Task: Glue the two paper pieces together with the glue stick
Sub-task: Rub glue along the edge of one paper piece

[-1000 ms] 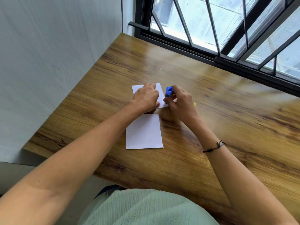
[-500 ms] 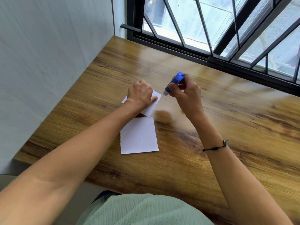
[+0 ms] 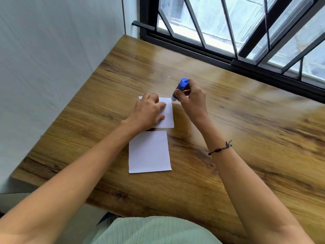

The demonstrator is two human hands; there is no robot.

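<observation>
Paper under the left hand [image 3: 148, 111] had changed most: half a second before, this farther sheet [image 3: 168, 113] sat skewed with one corner lifted, and now it lay flat and squared on the table [image 3: 246, 138], its near edge just beyond the far edge of the nearer sheet [image 3: 149, 152], a thin dark gap between them. The left hand rested on it palm down with fingers fairly straight, pressing it against the wood rather than gripping it. The right hand [image 3: 192, 99] had come a little lower and closer to that sheet. Its thumb and fingers were curled round the blue glue stick [image 3: 181, 87], which was tilted, blue end up and away, pale tip down beside the sheet's far right corner; whether the tip touched the paper could not be told. A second before, the stick had stood low against the sheet's right edge.

The nearer sheet lay flat and untouched, just toward the body from the left wrist. A dark cord bracelet [image 3: 219, 148] circled the right wrist.

The table was glossy brown wood grain. A pale wall [image 3: 52, 67] stood to the left of the left arm, and a black-framed barred window [image 3: 228, 32] ran beyond both hands. A pale green garment [image 3: 149, 231] showed at the bottom.
</observation>
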